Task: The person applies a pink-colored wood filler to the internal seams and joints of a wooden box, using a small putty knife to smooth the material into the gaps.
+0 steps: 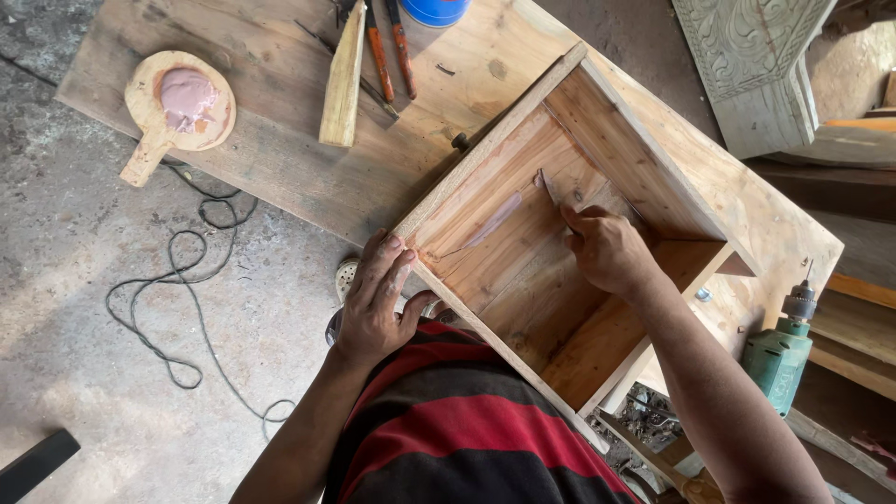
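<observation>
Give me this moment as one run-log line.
left hand: grips wooden box corner | right hand: presses putty knife to box's inner face | putty board: on bench

- Wooden box: open-topped, unfinished bare timber, lying tilted on the workbench with its near corner over the bench edge; a pale pinkish filler streak marks the inner panel.
- Putty blade: narrow, thin, tip pressed against the box's inner panel.

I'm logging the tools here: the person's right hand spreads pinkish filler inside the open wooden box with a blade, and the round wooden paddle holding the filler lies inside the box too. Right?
Not quite. The head view shows the round wooden paddle lying on the plank table, outside the open wooden box. The right hand does work a blade inside.
</observation>
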